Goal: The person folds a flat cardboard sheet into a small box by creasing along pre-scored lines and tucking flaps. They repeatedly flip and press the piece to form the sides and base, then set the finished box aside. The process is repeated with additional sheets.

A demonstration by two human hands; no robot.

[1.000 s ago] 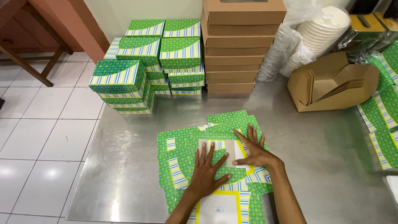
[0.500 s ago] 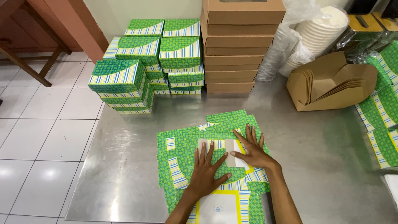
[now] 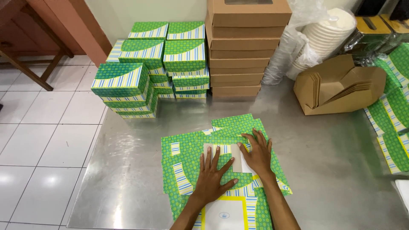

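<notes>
Tiles (image 3: 38, 140) of white floor lie off to my left, beyond the edge of the steel table (image 3: 324, 170). Folded green boxes (image 3: 145, 72) stand stacked at the table's far left, brown boxes (image 3: 247, 47) beside them. In front of me lies the flat green box blank (image 3: 187, 157). My left hand (image 3: 211, 179) presses on it, fingers spread, gripping nothing. Just beside, my right hand (image 3: 257, 154) rests flat on a white flap, likewise open. Kraft cartons (image 3: 341, 85) sit far right.
</notes>
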